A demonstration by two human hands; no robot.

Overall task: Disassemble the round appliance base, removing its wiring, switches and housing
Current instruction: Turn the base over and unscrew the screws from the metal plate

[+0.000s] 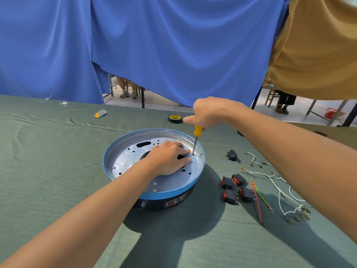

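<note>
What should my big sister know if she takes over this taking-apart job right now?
Left hand: flat on the round silver metal plate, steadying the round blue-rimmed black appliance base.
Right hand: grips the yellow-handled screwdriver, tip near the plate's right edge, apparently on a screw.
Done: four black rocker switches with red buttons, white wires, a red wire and a yellow-green wire lie on the green cloth, right of the base.
Left: probably undo the plate's screws, lift it out, then separate the housing.
</note>
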